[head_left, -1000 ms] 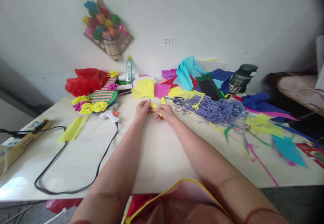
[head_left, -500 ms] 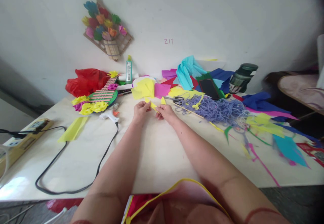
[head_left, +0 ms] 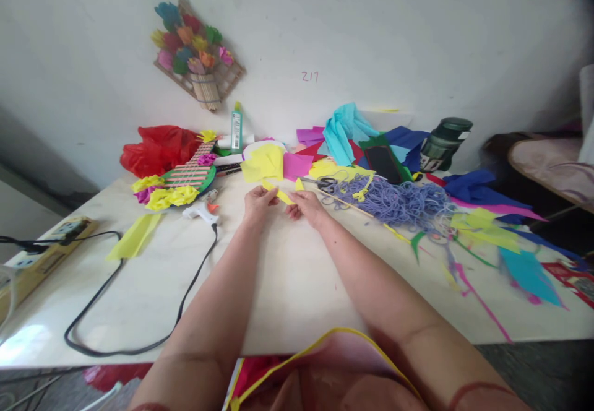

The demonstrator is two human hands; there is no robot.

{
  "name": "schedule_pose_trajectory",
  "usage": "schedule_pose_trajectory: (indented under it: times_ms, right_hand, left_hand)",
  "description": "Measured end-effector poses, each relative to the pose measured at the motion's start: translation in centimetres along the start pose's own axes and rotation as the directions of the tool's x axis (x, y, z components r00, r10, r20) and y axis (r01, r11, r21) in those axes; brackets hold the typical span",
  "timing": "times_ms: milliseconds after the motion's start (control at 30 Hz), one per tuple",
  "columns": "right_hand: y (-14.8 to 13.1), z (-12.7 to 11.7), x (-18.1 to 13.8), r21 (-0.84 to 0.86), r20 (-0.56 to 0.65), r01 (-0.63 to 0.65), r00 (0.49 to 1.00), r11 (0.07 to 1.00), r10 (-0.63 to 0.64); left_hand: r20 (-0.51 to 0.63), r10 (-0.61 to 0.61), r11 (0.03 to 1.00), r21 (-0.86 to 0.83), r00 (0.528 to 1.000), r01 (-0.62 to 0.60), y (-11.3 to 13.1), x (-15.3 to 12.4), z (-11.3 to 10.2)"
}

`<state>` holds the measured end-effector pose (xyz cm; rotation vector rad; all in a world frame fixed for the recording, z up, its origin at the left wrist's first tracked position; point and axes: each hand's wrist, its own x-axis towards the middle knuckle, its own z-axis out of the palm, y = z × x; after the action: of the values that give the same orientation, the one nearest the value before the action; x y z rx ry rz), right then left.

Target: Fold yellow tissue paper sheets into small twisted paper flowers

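My left hand [head_left: 258,204] and my right hand [head_left: 306,205] meet over the middle of the pale table [head_left: 288,287]. Both pinch a small strip of yellow paper [head_left: 280,194] between their fingertips, left hand on its left end, right hand on its right end. Just behind the hands lie loose yellow paper sheets [head_left: 263,162] and a pink sheet [head_left: 296,164]. Scissors [head_left: 325,182] rest a little to the right of my right hand.
A glue gun [head_left: 200,211] with a black cord [head_left: 139,312] lies left of my hands, a power strip [head_left: 41,253] at far left. Purple yarn [head_left: 399,197], coloured paper scraps, a phone [head_left: 383,162] and a dark jar [head_left: 444,143] fill the right. A glue bottle [head_left: 236,127] stands at the wall.
The hands have shifted slightly and the yellow strip between them has turned a little flatter. Everything else on the table is as before.
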<state>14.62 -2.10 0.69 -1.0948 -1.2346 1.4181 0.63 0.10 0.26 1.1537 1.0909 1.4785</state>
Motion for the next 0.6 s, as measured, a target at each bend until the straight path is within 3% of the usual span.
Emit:
schedule_pose_trajectory:
  times_ms: [233, 333, 467, 600]
  right_hand:
    - [-0.01, 0.57, 0.00, -0.105, -0.091, 0.013, 0.996, 0.994, -0.023]
    - [0.16, 0.57, 0.11, -0.095, -0.111, 0.011, 0.994, 0.995, -0.021]
    - [0.45, 0.50, 0.16, -0.096, -0.093, 0.039, 0.994, 0.995, -0.048]
    - [0.57, 0.63, 0.09, -0.139, -0.065, 0.063, 0.995, 0.988, -0.073]
  left_hand:
    - [-0.008, 0.038, 0.999, -0.003, 0.999, -0.038, 0.01, -0.08, 0.27]
    - [0.036, -0.002, 1.000, 0.012, 0.999, 0.002, 0.04, -0.18, 0.36]
    - [0.121, -0.050, 0.997, 0.060, 0.991, 0.044, -0.05, -0.34, 0.41]
    - [0.095, -0.027, 0.995, 0.101, 0.995, 0.017, -0.15, -0.39, 0.35]
